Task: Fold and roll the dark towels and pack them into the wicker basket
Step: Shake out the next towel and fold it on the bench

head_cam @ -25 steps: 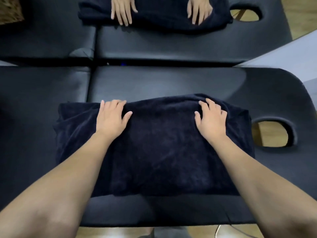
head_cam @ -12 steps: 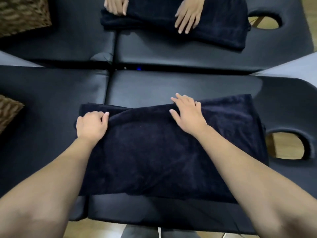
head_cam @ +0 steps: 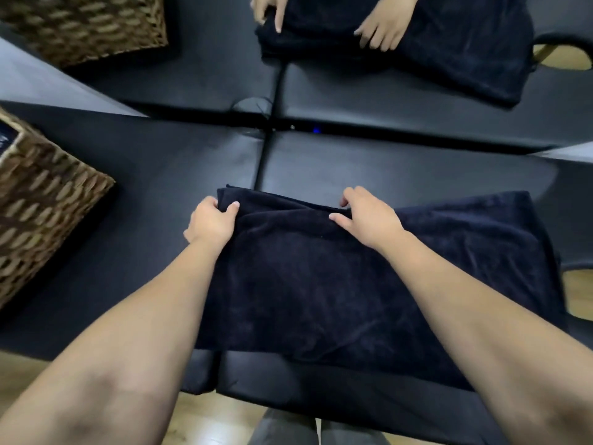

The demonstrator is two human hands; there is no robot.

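Observation:
A dark navy towel [head_cam: 337, 284], folded flat, lies on the near black padded table [head_cam: 160, 194]. My left hand [head_cam: 210, 224] grips the towel's far left corner, thumb on top and fingers curled under the edge. My right hand [head_cam: 365, 216] holds the far edge near the middle, fingers curled over it. A wicker basket [head_cam: 41, 203] stands at the left edge of this table, a little left of my left hand.
A second wicker basket [head_cam: 86, 24] sits on the far table [head_cam: 369, 91]. There another person's hands [head_cam: 382, 30] work on a second dark towel [head_cam: 449, 43]. Face-hole cutouts [head_cam: 577, 290] open at the right ends of both tables.
Both my hands slid left along the towel's far edge and went from lying flat on it to gripping it. The view swung left, bringing the baskets in.

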